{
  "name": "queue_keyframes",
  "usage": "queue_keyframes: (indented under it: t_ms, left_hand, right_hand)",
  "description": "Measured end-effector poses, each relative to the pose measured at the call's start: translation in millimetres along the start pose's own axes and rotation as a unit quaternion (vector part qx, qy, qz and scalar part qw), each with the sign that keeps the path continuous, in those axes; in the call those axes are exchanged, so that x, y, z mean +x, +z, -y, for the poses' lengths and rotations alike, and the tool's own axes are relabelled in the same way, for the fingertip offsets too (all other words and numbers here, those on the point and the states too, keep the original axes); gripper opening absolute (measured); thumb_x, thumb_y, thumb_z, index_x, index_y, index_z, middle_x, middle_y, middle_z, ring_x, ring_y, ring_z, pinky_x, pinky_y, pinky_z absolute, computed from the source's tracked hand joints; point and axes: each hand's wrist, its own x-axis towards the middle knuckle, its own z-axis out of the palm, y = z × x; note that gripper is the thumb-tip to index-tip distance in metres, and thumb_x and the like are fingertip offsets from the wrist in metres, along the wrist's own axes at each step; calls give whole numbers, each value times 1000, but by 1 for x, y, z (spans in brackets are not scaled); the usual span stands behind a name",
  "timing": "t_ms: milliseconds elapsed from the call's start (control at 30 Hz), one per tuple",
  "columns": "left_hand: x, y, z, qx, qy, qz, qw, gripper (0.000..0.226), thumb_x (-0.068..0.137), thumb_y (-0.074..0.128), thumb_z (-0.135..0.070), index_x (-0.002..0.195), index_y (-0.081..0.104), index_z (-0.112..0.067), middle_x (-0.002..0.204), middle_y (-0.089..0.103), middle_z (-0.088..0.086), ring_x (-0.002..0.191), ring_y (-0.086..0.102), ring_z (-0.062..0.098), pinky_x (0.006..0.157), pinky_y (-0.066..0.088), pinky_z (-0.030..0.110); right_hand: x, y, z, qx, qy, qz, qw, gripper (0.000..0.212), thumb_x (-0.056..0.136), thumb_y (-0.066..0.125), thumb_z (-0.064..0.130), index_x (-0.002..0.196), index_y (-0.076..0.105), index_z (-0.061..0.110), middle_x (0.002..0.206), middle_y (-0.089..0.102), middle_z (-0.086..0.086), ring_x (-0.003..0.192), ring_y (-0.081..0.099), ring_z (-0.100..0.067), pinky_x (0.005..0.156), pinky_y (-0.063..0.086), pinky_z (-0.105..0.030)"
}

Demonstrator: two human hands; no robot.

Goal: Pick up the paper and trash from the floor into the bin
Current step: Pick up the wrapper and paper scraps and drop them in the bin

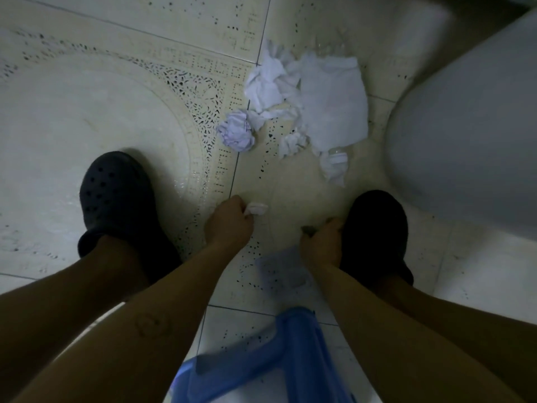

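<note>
Crumpled white paper (257, 208) in left grip (229, 221)

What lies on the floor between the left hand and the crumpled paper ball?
Only bare tile, in the head view: nothing lies between the left hand, shut on a small white scrap, and the crumpled paper ball.

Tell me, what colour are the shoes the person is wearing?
Dark, near black: the shoes have small holes on top, seen best in the head view.

Two hands (229, 221) are in view, and two dark clogs (116, 196). One crumpled paper ball (236, 130) lies on the floor, with one flat white sheet (334, 106) and one blue bin (290, 353).
</note>
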Motion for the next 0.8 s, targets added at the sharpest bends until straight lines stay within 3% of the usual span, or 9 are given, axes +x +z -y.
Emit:
queue_keyframes:
  t_ms: [67,133,267,367,433,533,633,700,800]
  left_hand:
    - [-6,-2,-1,1,6,13,1000,17,90,57,-33,83,55,-18,78,56,-1,66,49,13,50,31,23]
    - [-12,-9,-8,2,15,16,1000,18,90,57,-34,82,54,-18,78,56,0,68,52,16,56,37,25]
    - [-28,-40,-34,-5,41,2,999,17,90,56,-33,82,54,-18,80,62,4,69,58,19,63,48,29]
    - [-44,-78,-65,-1,76,-47,996,23,89,55,-38,88,58,-16,83,65,6,73,61,23,68,52,32]
    - [-58,-106,-88,-6,94,-80,992,32,89,55,-47,87,60,-15,84,64,6,77,61,26,69,49,30]
    - [-85,-146,-126,-31,116,-103,987,30,86,59,-48,90,61,-18,91,67,5,83,62,26,69,47,29]
    - [-122,-183,-163,-66,159,-147,974,24,83,62,-45,89,58,-21,84,67,0,80,62,22,66,42,26]
    - [-146,-201,-188,-80,195,-169,963,22,83,63,-43,84,55,-22,77,65,-3,78,63,22,63,41,26]
    - [-178,-215,-228,-82,236,-175,952,21,81,63,-40,81,54,-21,81,71,-1,78,64,23,68,49,30]
  right_hand:
    - [-2,-4,2,-5,-12,23,1000,15,88,59,19,97,49,12,101,59,-13,89,59,-29,70,47,-32]
    - [-6,-12,7,-25,-24,52,998,6,87,59,18,89,54,15,102,64,-13,88,60,-29,68,46,-30]
    - [-23,-45,23,-5,-76,71,995,10,85,62,22,90,61,15,104,67,-13,89,62,-26,61,40,-23]
    - [-45,-85,44,22,-137,65,988,20,86,61,21,100,64,8,105,67,-13,94,63,-30,69,44,-29]
    - [-61,-117,59,43,-193,44,979,15,85,60,19,95,65,9,95,67,-10,91,64,-29,70,45,-28]
    - [-90,-171,83,81,-269,7,960,7,83,61,18,88,61,14,81,60,1,76,61,-19,58,42,-20]
    - [-124,-234,100,113,-334,-12,936,23,78,67,17,95,52,21,71,56,12,58,52,-4,43,37,-7]
    - [-144,-275,105,90,-378,-21,921,32,76,67,16,103,51,20,68,58,12,63,57,-8,47,39,-11]
    - [-164,-337,98,73,-418,-63,903,34,71,68,14,102,57,19,66,60,15,76,61,-16,64,48,-23]
